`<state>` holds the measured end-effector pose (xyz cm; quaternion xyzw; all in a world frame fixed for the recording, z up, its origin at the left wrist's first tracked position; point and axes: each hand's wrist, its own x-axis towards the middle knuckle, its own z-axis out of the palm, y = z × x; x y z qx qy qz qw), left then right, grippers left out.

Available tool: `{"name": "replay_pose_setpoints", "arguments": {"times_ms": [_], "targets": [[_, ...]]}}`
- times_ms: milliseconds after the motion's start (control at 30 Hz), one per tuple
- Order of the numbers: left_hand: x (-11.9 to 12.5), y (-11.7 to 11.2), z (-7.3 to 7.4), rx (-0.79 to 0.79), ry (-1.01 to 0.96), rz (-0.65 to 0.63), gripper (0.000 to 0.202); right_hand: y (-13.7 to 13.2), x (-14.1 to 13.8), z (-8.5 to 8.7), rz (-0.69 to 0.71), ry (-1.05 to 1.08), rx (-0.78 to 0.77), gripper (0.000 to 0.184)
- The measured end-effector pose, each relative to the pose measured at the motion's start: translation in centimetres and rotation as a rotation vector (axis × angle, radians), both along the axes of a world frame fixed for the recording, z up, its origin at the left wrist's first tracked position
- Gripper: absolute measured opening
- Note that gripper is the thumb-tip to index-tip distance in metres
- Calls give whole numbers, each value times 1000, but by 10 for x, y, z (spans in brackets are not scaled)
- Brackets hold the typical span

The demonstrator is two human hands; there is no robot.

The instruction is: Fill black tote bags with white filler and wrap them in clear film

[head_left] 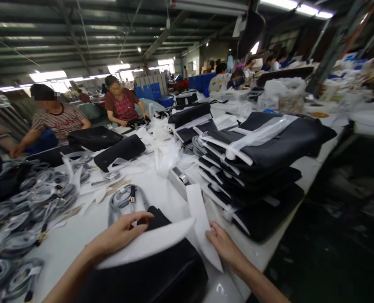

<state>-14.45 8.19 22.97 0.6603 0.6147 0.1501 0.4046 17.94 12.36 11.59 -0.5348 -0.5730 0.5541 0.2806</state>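
Note:
A black bag (149, 277) lies in front of me on the table, its near side cut off by the bottom of the view. Along its top runs a white foam strip (149, 246). My left hand (123, 229) lies over the bag and this strip, thumb and fingers apart; some fingertips are hidden against the dark material. At the bag's right side, my right hand (221, 240) pinches a second white foam strip (199, 214), which stands tilted with its upper end near a small grey box (179, 181). Beyond the bag is a coiled grey strap (128, 198) in clear wrap.
Black bags (262, 139) with white padding are stacked at the right, close to the table edge. Many wrapped coiled straps (32, 210) cover the left. Two people, one in stripes (59, 122) and one in a checked apron (123, 103), work across the table.

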Motion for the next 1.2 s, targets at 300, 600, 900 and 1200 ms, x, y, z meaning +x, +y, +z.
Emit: {"name": "replay_pose_setpoints", "arguments": {"times_ms": [300,600,900,1200], "targets": [[49,70,-50,-314,136,-440,68,7,-10,-17,229,-319,61,26],[41,42,-76,-236,187,-309,15,21,-13,-23,224,-144,-87,33],[25,15,-96,-114,136,-227,18,36,-25,-28,262,-42,-156,32],[24,33,-87,-160,79,45,53,48,-21,-38,175,-236,17,39]]}}
